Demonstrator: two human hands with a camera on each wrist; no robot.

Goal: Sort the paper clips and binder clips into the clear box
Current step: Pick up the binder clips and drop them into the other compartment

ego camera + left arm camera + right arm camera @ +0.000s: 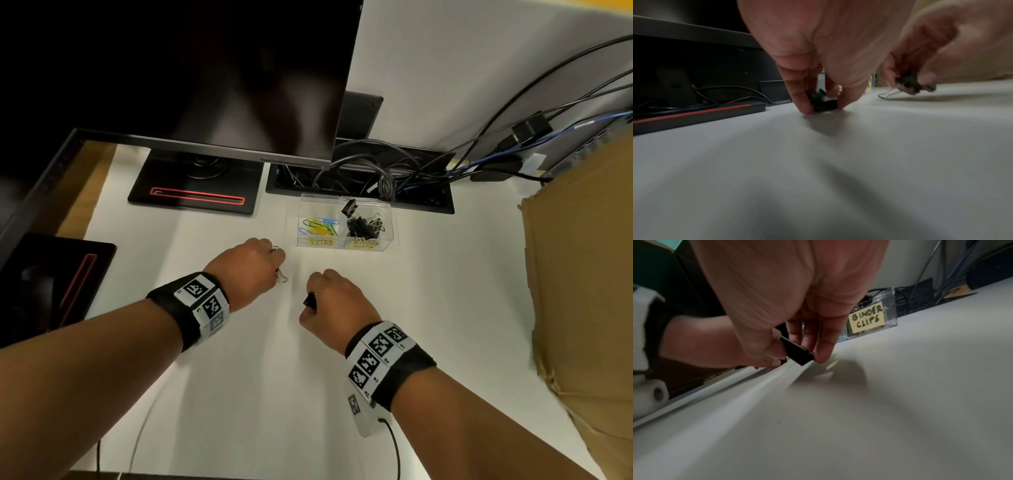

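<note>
Right compartment label (868, 319): yellow note on clear box (387, 236) front wall, handwritten "BINDER CLIPS", black marker; fully legible in rt wrist view, just beyond rt hand's (337, 301) fingertips.
Left compartment label (321, 242): yellow note, same wall, reads "PAPER CLIPS" in head view, faint; ahead of the grip, betw. both hands.
Left wristband tags (202, 296): square b/w coded markers, tiny side print not legible.
Right wristband tags (378, 354): same markers; small codes beside them, approx. "R3", "R4", uncertain.
</note>
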